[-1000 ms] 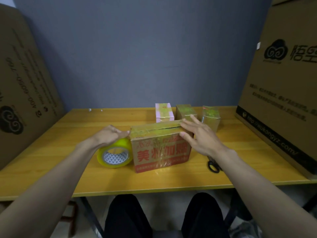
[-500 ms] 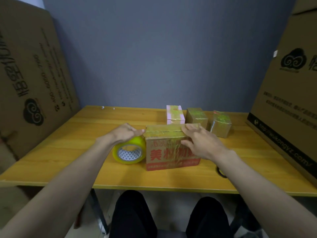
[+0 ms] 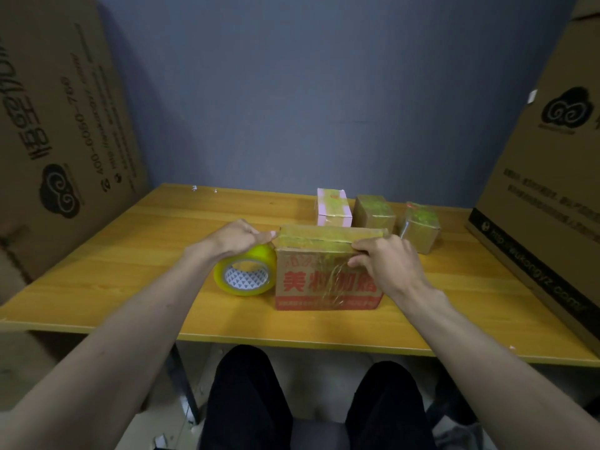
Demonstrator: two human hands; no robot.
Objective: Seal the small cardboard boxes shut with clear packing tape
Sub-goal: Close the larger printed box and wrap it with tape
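Observation:
A cardboard box with red print stands mid-table, yellowish clear tape running along its top. My left hand lies curled over the top of the yellow tape roll, which stands on edge against the box's left side; its fingertips touch the box's top left corner. My right hand holds the box's top front edge at the right, fingers bent over the top and thumb on the front face. Behind stand three small taped boxes: a pink-white one and two brown ones.
The yellow wooden table ends at a grey wall. A big printed carton leans at the left and another stands on the table's right side. My legs show below the front edge.
My right hand slid from the box's right top corner down to its front top edge and its fingers curled. My left hand stayed on the roll. The view shifted left.

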